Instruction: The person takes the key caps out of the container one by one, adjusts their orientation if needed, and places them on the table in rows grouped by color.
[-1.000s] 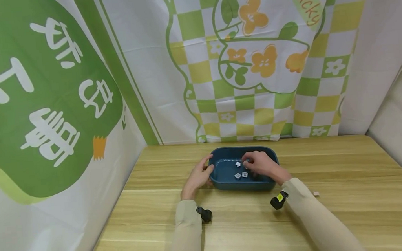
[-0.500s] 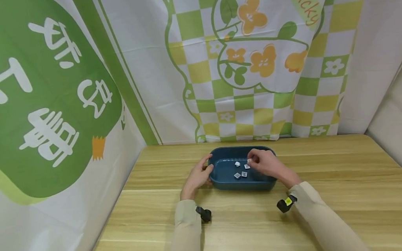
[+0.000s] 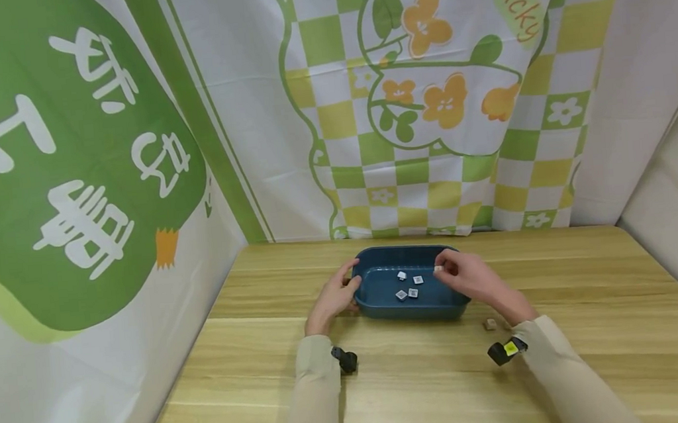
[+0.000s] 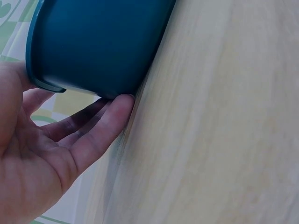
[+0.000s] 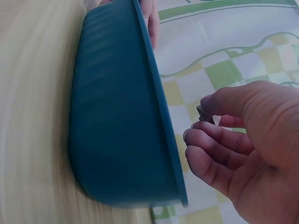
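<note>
While 1 hand steadies the dish, the other pinches a block

As I read it from my remote seat, the step in hand is handling a small block [image 3: 438, 269] cleanly near the 2 o'clock rim of the blue dish [image 3: 419, 313], which sits on the bench [image 3: 410, 392]. The right hand [image 3: 472, 277] has thumb and fingertips narrowed right down on that block, its remaining fingers curled. The left hand [image 3: 336, 295], at 9 o'clock, holds the dish's end in a half-spread curve. Inside, near the middle, lie 4 white blocks [image 3: 413, 293]. A loose block [image 3: 490, 324] lies on the bench at 4 o'clock, just beside the right wrist.

To do this well, I'd want a light, square pinch so the block doesn't spin away, knuckles lifted over the rim, and even pressure from 9 o'clock so the dish doesn't slide.

Only my head feed shows the blocks inside and the loose block. The right wrist feed makes plain that the pinched block is above rim height. The left wrist feed adds fingertips low against the dish's base; I can't make out the thumb there.
</note>
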The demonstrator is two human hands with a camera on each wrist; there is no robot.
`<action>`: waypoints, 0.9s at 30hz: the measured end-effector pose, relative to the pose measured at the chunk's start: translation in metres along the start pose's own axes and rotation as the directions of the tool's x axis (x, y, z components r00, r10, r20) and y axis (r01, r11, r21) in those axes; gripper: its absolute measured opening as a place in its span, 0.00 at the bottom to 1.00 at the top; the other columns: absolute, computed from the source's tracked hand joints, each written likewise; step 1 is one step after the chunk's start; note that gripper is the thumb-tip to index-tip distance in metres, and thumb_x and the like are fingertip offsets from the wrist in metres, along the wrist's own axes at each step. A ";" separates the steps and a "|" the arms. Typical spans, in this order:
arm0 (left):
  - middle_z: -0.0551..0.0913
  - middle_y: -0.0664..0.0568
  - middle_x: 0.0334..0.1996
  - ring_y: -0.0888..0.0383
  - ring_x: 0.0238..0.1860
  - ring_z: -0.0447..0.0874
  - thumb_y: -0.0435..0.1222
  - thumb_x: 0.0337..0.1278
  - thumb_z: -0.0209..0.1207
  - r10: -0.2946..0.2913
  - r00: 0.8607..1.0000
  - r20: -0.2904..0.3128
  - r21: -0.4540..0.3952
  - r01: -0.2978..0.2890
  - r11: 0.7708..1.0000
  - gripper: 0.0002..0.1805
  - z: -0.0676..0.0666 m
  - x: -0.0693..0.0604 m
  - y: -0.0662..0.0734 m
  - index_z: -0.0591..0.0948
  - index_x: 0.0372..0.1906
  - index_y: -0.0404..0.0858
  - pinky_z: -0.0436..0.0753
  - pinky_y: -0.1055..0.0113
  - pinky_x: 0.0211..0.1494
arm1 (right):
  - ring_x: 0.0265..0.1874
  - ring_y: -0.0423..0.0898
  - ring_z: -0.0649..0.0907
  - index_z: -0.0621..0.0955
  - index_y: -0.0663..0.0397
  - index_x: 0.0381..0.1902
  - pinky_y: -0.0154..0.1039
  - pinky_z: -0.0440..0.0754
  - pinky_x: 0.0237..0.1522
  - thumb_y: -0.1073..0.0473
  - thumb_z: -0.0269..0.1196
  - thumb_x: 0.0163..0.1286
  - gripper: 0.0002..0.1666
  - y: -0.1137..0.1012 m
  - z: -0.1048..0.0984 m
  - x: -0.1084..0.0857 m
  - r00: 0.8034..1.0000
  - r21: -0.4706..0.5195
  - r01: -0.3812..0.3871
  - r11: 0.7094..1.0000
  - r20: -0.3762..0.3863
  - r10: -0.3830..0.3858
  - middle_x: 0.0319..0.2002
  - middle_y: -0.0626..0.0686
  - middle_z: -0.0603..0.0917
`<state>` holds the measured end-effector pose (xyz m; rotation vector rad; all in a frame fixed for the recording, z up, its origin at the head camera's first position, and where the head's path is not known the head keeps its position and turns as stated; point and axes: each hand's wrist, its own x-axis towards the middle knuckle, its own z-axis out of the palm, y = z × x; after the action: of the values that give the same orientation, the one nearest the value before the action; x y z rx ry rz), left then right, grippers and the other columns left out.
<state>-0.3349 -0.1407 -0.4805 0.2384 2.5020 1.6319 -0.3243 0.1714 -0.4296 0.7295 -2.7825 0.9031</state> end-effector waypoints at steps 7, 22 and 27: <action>0.79 0.35 0.44 0.44 0.24 0.82 0.42 0.75 0.49 0.002 1.000 0.003 -0.004 -0.002 1.000 0.27 0.000 0.000 0.001 0.62 0.74 0.56 0.87 0.56 0.31 | 0.23 0.39 0.73 0.80 0.55 0.41 0.33 0.72 0.26 0.61 0.63 0.68 0.06 0.003 -0.016 -0.016 1.000 -0.017 0.005 1.000 -0.017 -0.005 0.26 0.46 0.79; 0.75 0.45 0.32 0.44 0.22 0.82 0.41 0.75 0.49 -0.003 1.000 0.004 -0.024 0.003 1.000 0.27 -0.001 0.000 0.000 0.63 0.74 0.55 0.87 0.56 0.30 | 0.23 0.32 0.74 0.81 0.56 0.38 0.31 0.74 0.25 0.64 0.63 0.67 0.03 0.032 -0.042 -0.060 0.998 -0.062 -0.005 0.998 -0.068 0.001 0.25 0.44 0.80; 0.73 0.49 0.29 0.46 0.22 0.81 0.41 0.76 0.48 0.001 1.000 0.008 -0.016 -0.001 1.000 0.27 -0.001 0.000 -0.001 0.62 0.75 0.55 0.87 0.57 0.30 | 0.24 0.34 0.76 0.80 0.57 0.42 0.32 0.76 0.25 0.61 0.61 0.71 0.06 0.038 -0.052 -0.072 0.996 -0.035 -0.086 0.996 -0.001 0.086 0.29 0.48 0.82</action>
<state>-0.3353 -0.1425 -0.4810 0.2439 2.4822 1.6468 -0.2809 0.2578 -0.4256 0.6089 -2.8418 0.8659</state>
